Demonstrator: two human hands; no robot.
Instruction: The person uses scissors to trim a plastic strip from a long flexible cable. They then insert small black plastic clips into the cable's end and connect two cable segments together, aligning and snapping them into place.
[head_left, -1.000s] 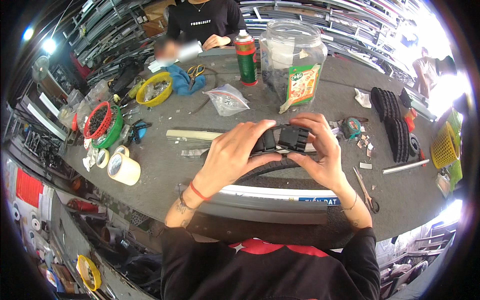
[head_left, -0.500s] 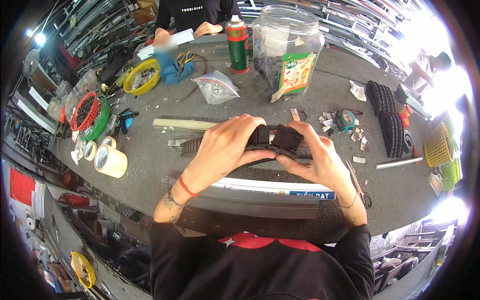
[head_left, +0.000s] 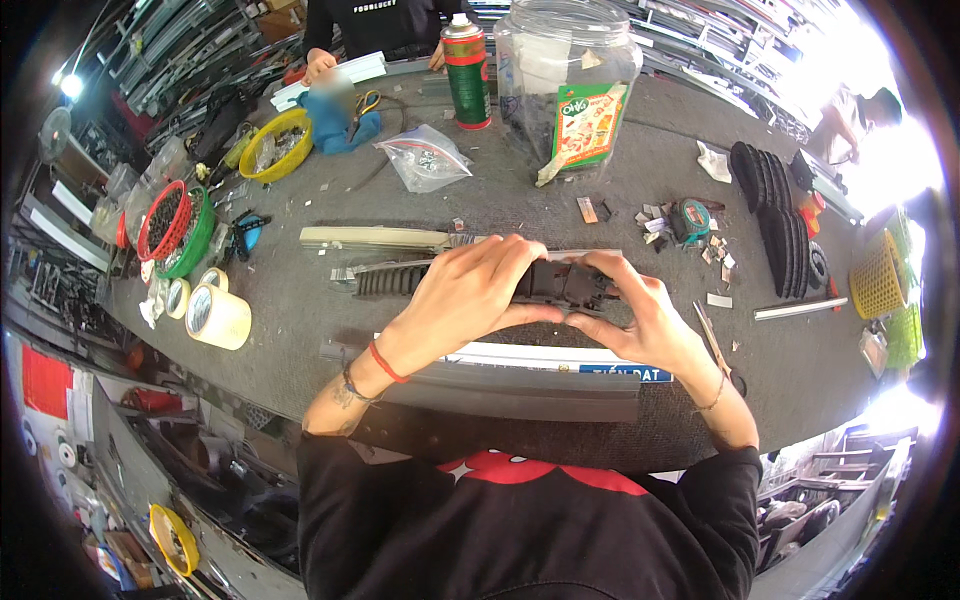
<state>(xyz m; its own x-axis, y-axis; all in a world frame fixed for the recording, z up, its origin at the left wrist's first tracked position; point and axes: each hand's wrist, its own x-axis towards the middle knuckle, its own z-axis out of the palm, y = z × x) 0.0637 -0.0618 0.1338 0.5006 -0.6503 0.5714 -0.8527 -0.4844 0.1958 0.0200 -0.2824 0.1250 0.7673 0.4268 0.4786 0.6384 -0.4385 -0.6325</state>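
A black segmented plastic chain [head_left: 550,284] stretches between my two hands in the middle of the table. My left hand [head_left: 476,288] is closed round it, thumb along the near side and fingers over the top. At its right end, my right hand [head_left: 630,310] pinches the chain between thumb and fingers. A ribbed length of the chain shows left of my left hand. Just behind lies a pale cream strip [head_left: 375,237]. A white strip with a blue label [head_left: 530,358] and a grey profile [head_left: 510,392] lie nearer my body.
Behind stand a spray can [head_left: 467,75] and a large clear jar [head_left: 566,90], near a zip bag [head_left: 425,160]. Tape rolls [head_left: 220,318] and baskets sit left. On the right are a tape measure [head_left: 692,220], black ribbed chains [head_left: 768,215] and scissors [head_left: 715,345]. Another person works across the table.
The chain has come down flatter and straighter, its right-hand segments no longer tilted up. My right hand has shifted slightly right and down. The co-worker's hands have moved apart.
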